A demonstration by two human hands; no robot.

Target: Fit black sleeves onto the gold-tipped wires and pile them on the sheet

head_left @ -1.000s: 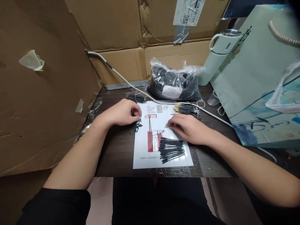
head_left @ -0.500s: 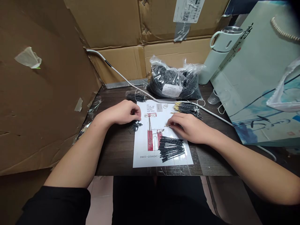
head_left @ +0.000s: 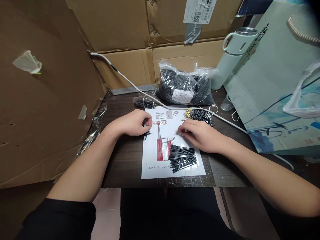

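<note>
My left hand [head_left: 138,123] is closed in a pinch at the left edge of a printed sheet [head_left: 150,171]; what its fingertips hold, if anything, is too small to make out. Just below it lie short black tube pieces [head_left: 147,135], partly covered by the hand. Over the sheet's right side, my right hand [head_left: 196,133] pinches a thin pin [head_left: 178,133] whose pale tip points left. A bundle of black pins with gold ends [head_left: 198,115] lies behind that hand. Nearer me, a row of black sticks [head_left: 183,158] rests on the sheet.
A clear bag of black pieces [head_left: 186,85] stands at the back beside a pale flask [head_left: 232,56]. A white cable [head_left: 130,82] crosses the table. Black sticks in a clear sleeve [head_left: 145,103] lie back left. Cardboard [head_left: 50,100] walls the left; a paper bag [head_left: 275,83] stands right.
My left hand has lifted slightly and shifted a little right from the black tube pieces. My right hand holds the pin in nearly the same place.
</note>
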